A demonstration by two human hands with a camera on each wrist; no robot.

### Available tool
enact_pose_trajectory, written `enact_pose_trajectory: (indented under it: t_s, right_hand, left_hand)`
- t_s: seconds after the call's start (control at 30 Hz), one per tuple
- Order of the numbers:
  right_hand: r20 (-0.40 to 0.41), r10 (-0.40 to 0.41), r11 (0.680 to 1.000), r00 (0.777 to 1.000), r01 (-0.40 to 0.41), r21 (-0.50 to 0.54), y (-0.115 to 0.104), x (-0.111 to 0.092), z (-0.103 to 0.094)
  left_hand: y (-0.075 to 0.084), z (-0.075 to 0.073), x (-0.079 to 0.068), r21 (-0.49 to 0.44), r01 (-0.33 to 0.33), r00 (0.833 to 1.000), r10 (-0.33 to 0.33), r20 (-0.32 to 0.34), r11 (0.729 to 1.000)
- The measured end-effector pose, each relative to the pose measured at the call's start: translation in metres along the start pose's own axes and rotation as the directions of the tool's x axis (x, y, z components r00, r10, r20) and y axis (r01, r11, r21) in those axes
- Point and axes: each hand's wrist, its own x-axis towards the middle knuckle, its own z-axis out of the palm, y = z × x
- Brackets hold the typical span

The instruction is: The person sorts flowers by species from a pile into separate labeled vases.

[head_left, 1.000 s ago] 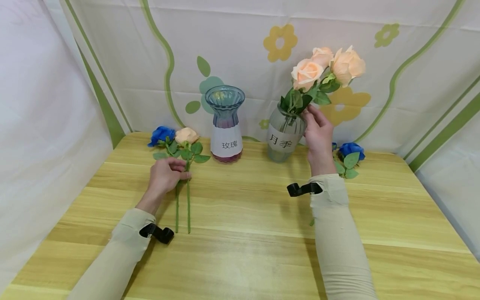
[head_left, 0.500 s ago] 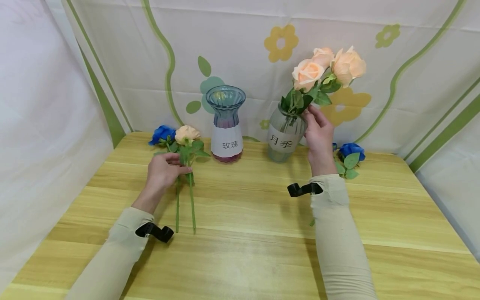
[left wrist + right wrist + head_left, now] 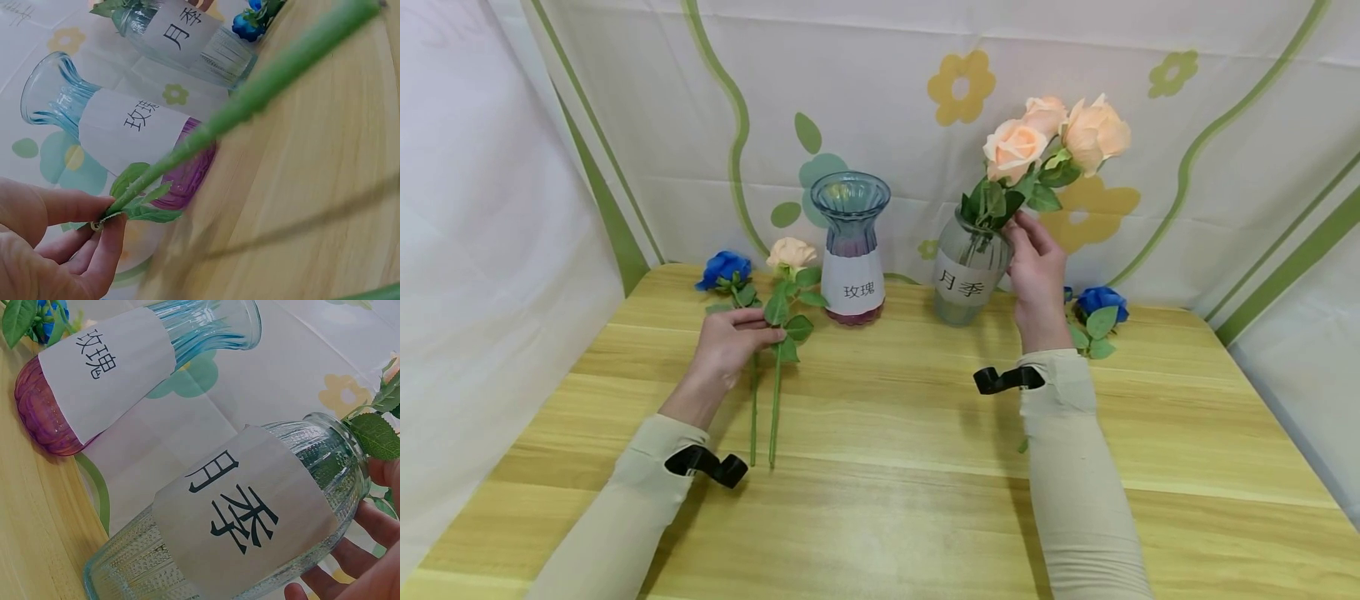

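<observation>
My left hand (image 3: 721, 346) pinches the green stem of a peach rose (image 3: 792, 252) between thumb and fingers, just below its leaves. In the left wrist view that stem (image 3: 250, 100) slants across, above its shadow on the table. My right hand (image 3: 1037, 267) holds a clear ribbed glass vase (image 3: 306, 447) near its neck, with the fingers partly hidden behind the glass. Several peach roses (image 3: 1017, 150) stand in that vase and lean right. A blue and purple vase (image 3: 853, 229) with a white label stands between my hands.
A blue rose (image 3: 726, 271) lies left of the held rose, its stem parallel on the wooden table (image 3: 880, 517). Another blue rose (image 3: 1103, 304) lies behind my right wrist, partly hidden. A printed white cloth (image 3: 880, 92) hangs close behind the vases.
The peach rose in my left hand has been lifted a little, and its bloom has shifted up and right toward the blue and purple vase. My right hand has stayed on the clear vase.
</observation>
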Motion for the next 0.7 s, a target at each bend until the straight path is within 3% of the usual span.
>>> enact_pose_trajectory:
  t_s: [0.47,0.7]
  right_hand:
    - [0.003,-0.002,1.000,1.000,0.002,0.010,0.000,0.000,-0.001]
    - [0.006,-0.004,1.000,1.000,0.005,-0.002,0.000,-0.001,-0.001]
  left_hand:
    - [0.014,0.000,-0.005,-0.042,-0.042,0.995,0.038,-0.092,0.998]
    - [0.027,0.004,-0.005,-0.022,-0.090,0.983,0.085,-0.161,0.996]
